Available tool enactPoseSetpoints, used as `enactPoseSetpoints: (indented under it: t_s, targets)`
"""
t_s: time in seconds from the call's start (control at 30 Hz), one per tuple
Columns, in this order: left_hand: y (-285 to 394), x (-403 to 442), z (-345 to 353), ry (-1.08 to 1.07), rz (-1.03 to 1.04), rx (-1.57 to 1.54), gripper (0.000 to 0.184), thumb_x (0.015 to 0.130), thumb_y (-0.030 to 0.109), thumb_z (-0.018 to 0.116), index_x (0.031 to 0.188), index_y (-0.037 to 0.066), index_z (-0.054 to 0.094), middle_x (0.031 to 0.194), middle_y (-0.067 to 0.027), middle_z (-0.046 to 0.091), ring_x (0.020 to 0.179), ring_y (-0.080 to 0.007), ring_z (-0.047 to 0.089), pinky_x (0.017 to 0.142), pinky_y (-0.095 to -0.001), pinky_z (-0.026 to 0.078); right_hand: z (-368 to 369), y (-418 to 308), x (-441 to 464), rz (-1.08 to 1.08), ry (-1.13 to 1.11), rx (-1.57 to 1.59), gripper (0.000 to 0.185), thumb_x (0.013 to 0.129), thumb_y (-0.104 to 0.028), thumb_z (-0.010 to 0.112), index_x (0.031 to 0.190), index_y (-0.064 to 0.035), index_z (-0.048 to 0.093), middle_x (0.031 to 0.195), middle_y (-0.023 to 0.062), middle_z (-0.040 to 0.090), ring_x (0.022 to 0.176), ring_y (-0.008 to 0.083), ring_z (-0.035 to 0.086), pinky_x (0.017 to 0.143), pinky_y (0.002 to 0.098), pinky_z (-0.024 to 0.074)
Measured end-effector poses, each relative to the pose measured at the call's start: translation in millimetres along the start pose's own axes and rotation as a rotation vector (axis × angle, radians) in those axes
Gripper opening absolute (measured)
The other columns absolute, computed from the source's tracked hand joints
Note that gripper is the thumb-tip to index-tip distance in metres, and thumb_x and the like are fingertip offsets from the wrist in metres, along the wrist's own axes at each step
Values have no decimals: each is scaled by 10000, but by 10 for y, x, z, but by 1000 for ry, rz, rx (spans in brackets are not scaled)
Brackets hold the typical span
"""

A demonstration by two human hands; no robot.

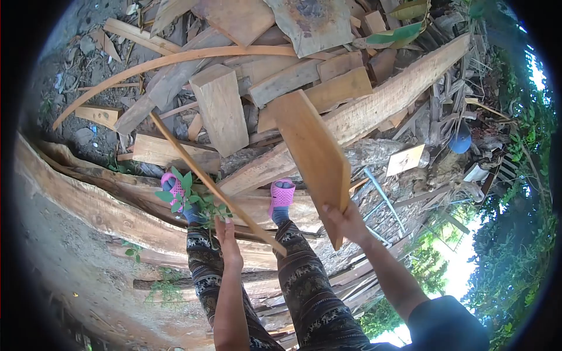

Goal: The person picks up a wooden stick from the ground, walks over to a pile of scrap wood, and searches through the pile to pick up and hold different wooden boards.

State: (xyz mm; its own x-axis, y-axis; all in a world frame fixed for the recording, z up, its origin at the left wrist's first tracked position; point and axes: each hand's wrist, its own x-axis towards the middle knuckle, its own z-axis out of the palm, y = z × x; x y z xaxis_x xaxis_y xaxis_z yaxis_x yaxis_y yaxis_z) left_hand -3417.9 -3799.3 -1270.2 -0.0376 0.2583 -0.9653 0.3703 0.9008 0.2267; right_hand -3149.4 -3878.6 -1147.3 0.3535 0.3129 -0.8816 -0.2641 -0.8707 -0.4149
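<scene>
My right hand [345, 223] grips the lower end of a flat brown wooden board [310, 158], thumb on its face. The board tilts up and away over the wood pile. My left hand [227, 241] has its fingers stretched out beside a leafy green sprig [206, 207]; whether it touches the leaves is unclear. Just above those fingers, a thin wooden strip [205, 175] slants from the pile down to my knee. I cannot see the left hand holding it.
Around my pink sandals [283, 193] lie long rough-sawn slabs [105, 205]. Ahead is a heap of offcuts, with a thick block [219, 108] and a curved strip [175, 57]. A long beam [398, 93] crosses the heap. Blue metal bars [383, 202] stand at right.
</scene>
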Motion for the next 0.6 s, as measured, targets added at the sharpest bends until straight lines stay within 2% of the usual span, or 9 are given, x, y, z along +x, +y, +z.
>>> enactPoseSetpoints:
  t_s: [0.1,0.17,0.2,0.27,0.3,0.33,0.4,0.43,0.6]
  targets:
    - [460,-265,366,-555,-97,-276,845,839,671,404,1459,159,145,1371,-135,361,1284,-275,294,1022,-501,220,334,145,-405,-370,172,-502,623,773,-11,574,1349,-14,335,1288,217,423,1050,320,503,877,402,432]
    - [815,-406,668,-721,-172,-497,747,866,572,480,1401,85,295,1264,-134,480,1186,-257,438,970,-454,342,468,207,-635,-440,106,-651,790,678,18,604,1401,-142,329,1394,173,311,1153,382,398,937,451,387]
    - [894,-369,726,-702,-180,-486,747,866,572,480,1401,85,295,1264,-134,480,1186,-257,438,970,-454,342,516,248,-708,-431,92,-634,790,678,18,604,1401,-142,329,1394,173,311,1153,382,398,937,451,387]
    - [957,-345,771,-652,-218,-375,520,873,320,601,1255,1,454,1148,-121,567,1018,-212,565,833,-339,471,598,307,-847,-504,53,-889,796,671,32,612,1375,-260,383,1419,162,270,1141,411,400,920,476,397]
    - [926,-385,758,-587,-141,-382,338,855,182,614,1117,-21,550,1027,-83,626,886,-197,624,784,-282,505,592,326,-868,-441,-10,-887,670,752,-97,624,1344,-333,417,1443,140,233,1177,429,359,956,515,344]
    - [872,-394,692,-573,-149,-370,338,855,182,614,1117,-21,550,1027,-83,626,886,-197,624,784,-282,505,555,327,-903,-435,-20,-871,670,752,-97,624,1344,-333,417,1443,140,233,1177,429,359,956,515,344]
    - [807,-353,493,-620,-194,-477,351,833,93,608,1158,-11,522,1065,-105,608,950,-196,610,799,-311,506,449,179,-929,-431,-182,-842,534,849,-283,564,1358,-298,405,1441,130,240,1217,425,313,1009,539,242]
    - [791,-354,405,-618,-212,-454,358,839,107,598,1167,-15,521,1078,-117,608,981,-217,605,844,-341,498,413,181,-932,-453,-245,-785,543,887,-424,482,1383,-228,375,1460,124,223,1305,380,235,1055,543,123]
    - [609,-352,301,-718,-326,-628,515,856,257,611,1274,11,436,1199,-133,549,1073,-246,564,908,-377,468,590,-6,-333,-621,-253,-907,615,878,-401,504,1397,-121,327,1490,111,195,1389,261,137,1087,537,59]
